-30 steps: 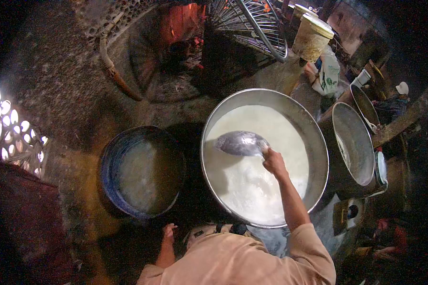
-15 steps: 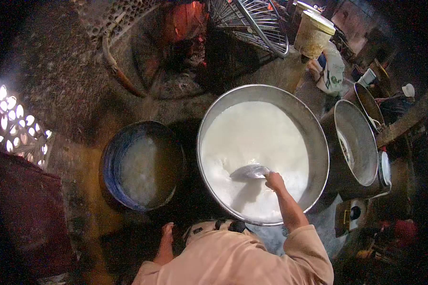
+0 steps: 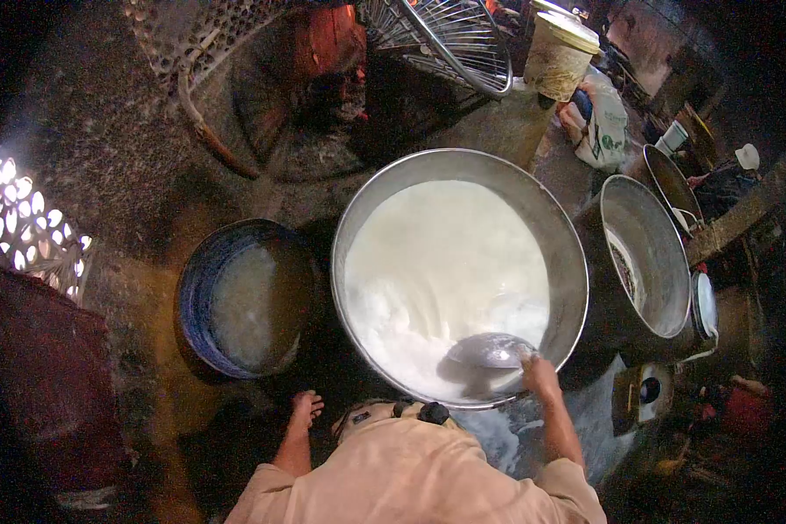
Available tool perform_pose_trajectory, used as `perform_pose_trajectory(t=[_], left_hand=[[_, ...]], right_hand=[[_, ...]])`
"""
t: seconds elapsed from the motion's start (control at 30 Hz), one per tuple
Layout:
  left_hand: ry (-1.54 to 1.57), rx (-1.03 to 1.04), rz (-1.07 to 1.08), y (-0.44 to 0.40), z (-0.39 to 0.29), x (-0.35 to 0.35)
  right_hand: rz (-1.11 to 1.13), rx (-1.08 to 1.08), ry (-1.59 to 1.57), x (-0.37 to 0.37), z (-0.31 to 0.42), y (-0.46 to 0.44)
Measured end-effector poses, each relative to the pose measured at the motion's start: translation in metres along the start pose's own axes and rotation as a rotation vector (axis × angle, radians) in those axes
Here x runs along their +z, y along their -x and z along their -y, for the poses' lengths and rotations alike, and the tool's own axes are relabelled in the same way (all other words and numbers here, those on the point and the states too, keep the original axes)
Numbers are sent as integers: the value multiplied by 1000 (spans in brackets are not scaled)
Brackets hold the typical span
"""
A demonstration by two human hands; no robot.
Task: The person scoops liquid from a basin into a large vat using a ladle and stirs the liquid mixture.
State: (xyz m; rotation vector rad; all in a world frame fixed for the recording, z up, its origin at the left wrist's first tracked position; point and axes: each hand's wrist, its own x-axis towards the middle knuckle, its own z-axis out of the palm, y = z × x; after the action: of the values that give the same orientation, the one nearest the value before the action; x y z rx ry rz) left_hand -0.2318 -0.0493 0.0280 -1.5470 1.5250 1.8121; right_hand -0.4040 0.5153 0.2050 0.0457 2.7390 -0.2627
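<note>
A wide metal vat [image 3: 570, 271] holds white, milky liquid [image 3: 450, 249] with froth along its near side. My right hand [image 3: 540, 377] grips a shallow metal scoop [image 3: 487, 351] by its handle end. The scoop's bowl is low over the froth at the near right of the vat, and I cannot tell how deep it dips. My left hand [image 3: 306, 408] hangs at my side between the vat and a blue drum [image 3: 198, 301]. It holds nothing, and its fingers are apart.
Cloudy liquid lies in the blue drum. Right of the vat stands a second metal vat [image 3: 665, 253]. A wire basket [image 3: 472, 48], a stained bucket [image 3: 561, 59] and a plastic bag [image 3: 611, 131] are at the back. Another person [image 3: 732, 185] is at far right.
My right hand has drawn the scoop toward me and to the right across the froth. My left hand has risen slightly, its fingers now spread. The whole view has shifted a little.
</note>
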Motion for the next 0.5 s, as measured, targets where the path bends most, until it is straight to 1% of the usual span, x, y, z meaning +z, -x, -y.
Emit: perform_pose_trajectory(t=[0.03,0.1,0.13,0.2,0.23,0.27,0.3,0.33,0.4,0.47,0.5], left_hand=[[-15,8,11,0,6,0],[-44,21,33,1,19,-1],[0,28,16,0,27,2],[89,43,-20,0,40,5],[96,72,-27,2,46,6],[104,99,-35,3,51,6],[110,126,-41,3,53,6],[95,107,-42,6,53,6],[64,68,-42,10,51,5],[68,71,-49,9,55,-2],[72,74,-51,8,57,-2]], right_hand=[[-19,91,-106,-16,-2,9],[-53,129,-160,-44,-15,22],[-71,147,-188,-57,-23,26],[-76,20,-140,-89,-34,22],[-160,23,-252,-95,-40,17],[-193,19,-322,-102,-45,10],[-278,18,-338,-109,-37,0],[-364,17,-354,-112,-31,-9],[-456,142,-253,-69,-55,-63],[-524,175,-183,-32,-61,-107],[-464,200,-304,-34,-50,-108]])
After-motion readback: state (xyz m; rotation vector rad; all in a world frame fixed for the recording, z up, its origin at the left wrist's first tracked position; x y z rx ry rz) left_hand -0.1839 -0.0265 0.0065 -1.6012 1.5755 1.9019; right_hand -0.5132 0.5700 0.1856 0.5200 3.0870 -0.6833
